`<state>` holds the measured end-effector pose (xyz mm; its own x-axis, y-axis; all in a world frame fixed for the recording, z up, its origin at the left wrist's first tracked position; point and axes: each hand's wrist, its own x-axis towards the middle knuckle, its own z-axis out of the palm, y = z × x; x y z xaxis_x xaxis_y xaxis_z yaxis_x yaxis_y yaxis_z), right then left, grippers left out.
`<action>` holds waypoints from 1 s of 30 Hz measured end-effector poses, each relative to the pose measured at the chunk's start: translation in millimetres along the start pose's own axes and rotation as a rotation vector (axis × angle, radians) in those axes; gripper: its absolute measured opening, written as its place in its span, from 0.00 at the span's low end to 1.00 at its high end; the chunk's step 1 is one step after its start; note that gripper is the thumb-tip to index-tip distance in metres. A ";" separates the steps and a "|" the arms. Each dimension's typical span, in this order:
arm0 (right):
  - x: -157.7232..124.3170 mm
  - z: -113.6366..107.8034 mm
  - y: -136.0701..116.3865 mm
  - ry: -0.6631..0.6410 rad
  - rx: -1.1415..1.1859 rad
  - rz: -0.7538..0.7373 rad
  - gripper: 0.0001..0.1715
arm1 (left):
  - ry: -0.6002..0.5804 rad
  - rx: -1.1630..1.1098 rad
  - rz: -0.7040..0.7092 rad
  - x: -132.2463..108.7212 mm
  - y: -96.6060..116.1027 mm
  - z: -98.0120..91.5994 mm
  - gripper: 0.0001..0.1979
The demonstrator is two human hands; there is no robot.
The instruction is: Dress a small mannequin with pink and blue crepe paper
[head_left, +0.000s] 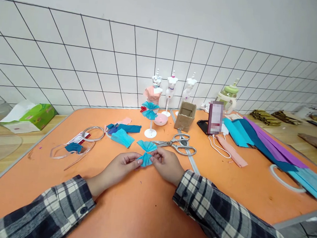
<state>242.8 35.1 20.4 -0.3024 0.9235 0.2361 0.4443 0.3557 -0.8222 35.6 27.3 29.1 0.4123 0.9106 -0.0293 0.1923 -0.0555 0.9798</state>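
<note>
A bright blue crepe paper bow [146, 146], pleated and pinched narrow at its middle, is held just above the orange table. My left hand [126, 165] grips its lower left edge between thumb and fingers. On the other side my right hand [167, 164] pinches it near the waist. Right behind the bow stands a small white dress form [150, 133] wearing a similar blue pleated piece [150, 111]. Steel scissors [177, 144] lie partly spread just beyond my right hand. Blue crepe paper scraps [123, 137] rest beyond my left hand.
More dress forms [172, 84], a pink bowl [161, 119] and a cardboard box [185, 116] stand at the back. A phone [215, 117] leans near a green-capped bottle [229, 93]. Long crepe paper strips [273, 144] lie right; clear tape-like loops [93, 133] lie left.
</note>
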 end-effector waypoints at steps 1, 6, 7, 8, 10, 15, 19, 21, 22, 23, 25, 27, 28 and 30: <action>0.8 -1.9 -0.1 0.017 -0.016 -0.013 0.04 | 0.012 0.002 -0.007 0.0 0.4 -1.0 0.19; 0.5 -4.2 -6.2 0.026 0.022 -0.030 0.05 | 0.015 -0.034 -0.013 0.4 0.0 -0.9 0.21; 0.0 -2.3 -6.9 0.001 0.105 -0.012 0.07 | 0.010 -0.031 -0.010 0.4 -0.7 -0.3 0.21; -0.4 0.3 -7.1 -0.024 0.208 0.009 0.10 | 0.005 -0.019 -0.006 0.2 -1.4 0.3 0.21; -0.4 6.0 -5.6 -0.054 0.409 0.062 0.15 | -0.012 0.017 0.004 -0.5 -2.9 1.2 0.22; 3.0 10.0 0.4 -0.079 0.623 0.152 0.17 | 0.013 0.083 0.013 -3.1 -4.3 3.3 0.23; 2.6 6.8 -0.4 -0.174 0.625 0.193 0.15 | 0.159 -0.021 0.125 -5.1 -0.4 4.8 0.24; -0.1 6.8 -2.8 -0.205 0.539 0.180 0.12 | 0.193 -0.029 0.131 -5.8 1.5 4.2 0.25; -1.9 7.1 -4.3 -0.224 0.488 0.170 0.10 | 0.199 -0.017 0.109 -5.8 2.1 3.6 0.22; -3.7 7.5 -5.8 -0.242 0.442 0.161 0.09 | 0.206 -0.005 0.084 -5.7 2.2 2.8 0.19; -6.9 8.4 -8.3 -0.254 0.366 0.147 0.08 | 0.230 0.001 0.055 -5.0 1.9 1.2 0.16; -8.5 9.7 -9.6 -0.235 0.326 0.138 0.09 | 0.253 -0.022 0.054 -4.2 1.2 0.7 0.16; -8.5 10.6 -9.8 -0.220 0.332 0.142 0.11 | 0.253 -0.037 0.053 -4.0 0.9 0.9 0.16; -7.3 12.4 -9.5 -0.204 0.382 0.172 0.12 | 0.222 -0.072 0.044 -4.0 0.7 2.2 0.14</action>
<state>230.4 23.2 20.1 -0.4284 0.9036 0.0042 0.1714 0.0858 -0.9815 36.1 22.8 29.5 0.2116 0.9761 0.0499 0.1113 -0.0748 0.9910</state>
